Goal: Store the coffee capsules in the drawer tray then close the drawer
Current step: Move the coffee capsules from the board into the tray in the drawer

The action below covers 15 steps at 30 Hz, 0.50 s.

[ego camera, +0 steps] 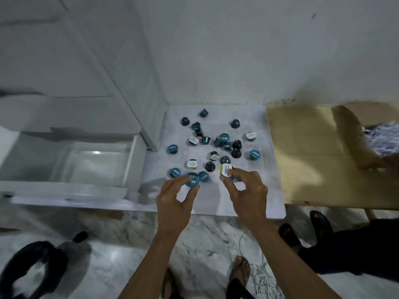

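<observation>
White marble-look table (248, 195) carries scattered coffee capsules (222, 147) beside the open drawer (71, 190) and its clear tray (90, 162) at left, so the left hand (172, 203) pinches a blue capsule (192, 181) and the right hand (248, 190) a white-lidded capsule (225, 170), probably for transfer.

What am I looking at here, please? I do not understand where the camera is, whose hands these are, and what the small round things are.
There is one picture, from a camera worn on a person's head, looking forward and down, so the two bare arms are the wearer's own. The left hand pinches a blue-lidded capsule; the right hand pinches a white-lidded capsule. More coffee capsules, blue, white and black, lie scattered on the white board. To the left is an open drawer with a clear tray in it; I see no capsule inside yet. The marble floor is below.
</observation>
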### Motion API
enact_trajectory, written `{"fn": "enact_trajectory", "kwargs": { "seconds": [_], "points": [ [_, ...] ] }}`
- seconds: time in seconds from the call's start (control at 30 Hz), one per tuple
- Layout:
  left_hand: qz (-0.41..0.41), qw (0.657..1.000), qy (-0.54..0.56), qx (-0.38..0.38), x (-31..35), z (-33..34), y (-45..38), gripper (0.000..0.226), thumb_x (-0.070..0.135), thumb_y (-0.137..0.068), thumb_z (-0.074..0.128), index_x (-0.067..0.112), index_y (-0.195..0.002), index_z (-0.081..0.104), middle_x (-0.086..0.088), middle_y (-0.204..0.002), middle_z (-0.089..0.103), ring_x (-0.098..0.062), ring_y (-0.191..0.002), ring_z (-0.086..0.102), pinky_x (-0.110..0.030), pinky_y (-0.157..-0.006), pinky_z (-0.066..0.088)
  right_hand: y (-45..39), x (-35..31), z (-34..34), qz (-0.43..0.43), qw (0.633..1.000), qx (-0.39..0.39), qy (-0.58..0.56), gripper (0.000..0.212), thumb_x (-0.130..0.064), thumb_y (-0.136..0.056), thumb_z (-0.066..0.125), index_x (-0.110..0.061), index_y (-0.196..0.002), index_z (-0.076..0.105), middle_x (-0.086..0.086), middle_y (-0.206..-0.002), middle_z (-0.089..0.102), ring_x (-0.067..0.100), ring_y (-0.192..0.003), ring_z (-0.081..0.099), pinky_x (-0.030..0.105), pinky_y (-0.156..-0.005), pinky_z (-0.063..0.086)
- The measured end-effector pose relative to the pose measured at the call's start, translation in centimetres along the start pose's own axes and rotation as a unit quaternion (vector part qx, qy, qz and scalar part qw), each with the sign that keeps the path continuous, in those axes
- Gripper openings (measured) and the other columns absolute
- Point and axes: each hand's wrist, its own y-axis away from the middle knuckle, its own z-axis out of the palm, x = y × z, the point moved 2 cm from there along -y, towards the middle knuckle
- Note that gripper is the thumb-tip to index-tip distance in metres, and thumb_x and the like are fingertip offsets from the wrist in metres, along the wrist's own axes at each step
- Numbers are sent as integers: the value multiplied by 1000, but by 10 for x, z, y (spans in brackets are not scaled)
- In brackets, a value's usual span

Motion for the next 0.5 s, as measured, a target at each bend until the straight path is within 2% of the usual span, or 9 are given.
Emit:
{"fn": "enact_trajectory", "kwargs": {
  "seconds": [0.1, 0.2, 0.3, 0.37, 0.43, 0.5],
  "points": [
    [4, 1000, 5, 26, -8, -54, -14, 29, 10, -74, 83, 13, -100, 70, 9, -103, 68, -8, -90, 62, -25, -76, 53, 5, -47, 24, -28, 1000, -2, -12, 24, -19, -71, 85, -15, -92, 74, -11, -83, 64, 11, -71, 59, 19, -65, 45],
    [33, 999, -11, 32, -28, -112, -25, 28, 15, -72, 83, 13, -97, 71, 10, -99, 67, -4, -86, 61, -14, -75, 51, 17, -90, 62, -48, 998, -16, -31, 22, -23, -73, 82, -16, -92, 73, -9, -90, 68, 10, -74, 59, 10, -70, 41],
    [19, 999, -15, 36, -58, -174, -32, 29, 19, -70, 82, 21, -97, 69, 22, -98, 62, 6, -84, 57, -3, -71, 44, 37, -131, 105, -49, 997, -25, -54, 21, -26, -73, 80, -17, -90, 73, -10, -88, 68, 5, -73, 57, 15, -70, 45],
    [6, 999, -10, 41, -83, -213, -34, 36, 14, -69, 84, 27, -97, 67, 29, -98, 59, 11, -85, 56, -2, -69, 43, 55, -157, 133, -50, 996, -30, -68, 21, -27, -73, 80, -16, -89, 73, -14, -85, 67, 4, -72, 57, 19, -69, 47],
    [1, 999, -18, 41, -108, -249, -37, 37, 11, -67, 85, 26, -96, 67, 28, -97, 59, 7, -84, 56, -1, -68, 43, 73, -177, 160, -57, 995, -42, -65, 21, -24, -72, 83, -18, -90, 74, -19, -85, 65, 5, -71, 58, 20, -64, 48],
    [4, 999, -33, 34, -131, -283, -44, 36, 9, -66, 87, 23, -94, 68, 22, -94, 61, 3, -83, 57, 0, -69, 43, 86, -195, 183, -51, 995, -62, -57, 22, -27, -72, 82, -21, -91, 73, -14, -85, 67, 2, -72, 59, 15, -63, 47]
  ]
}}
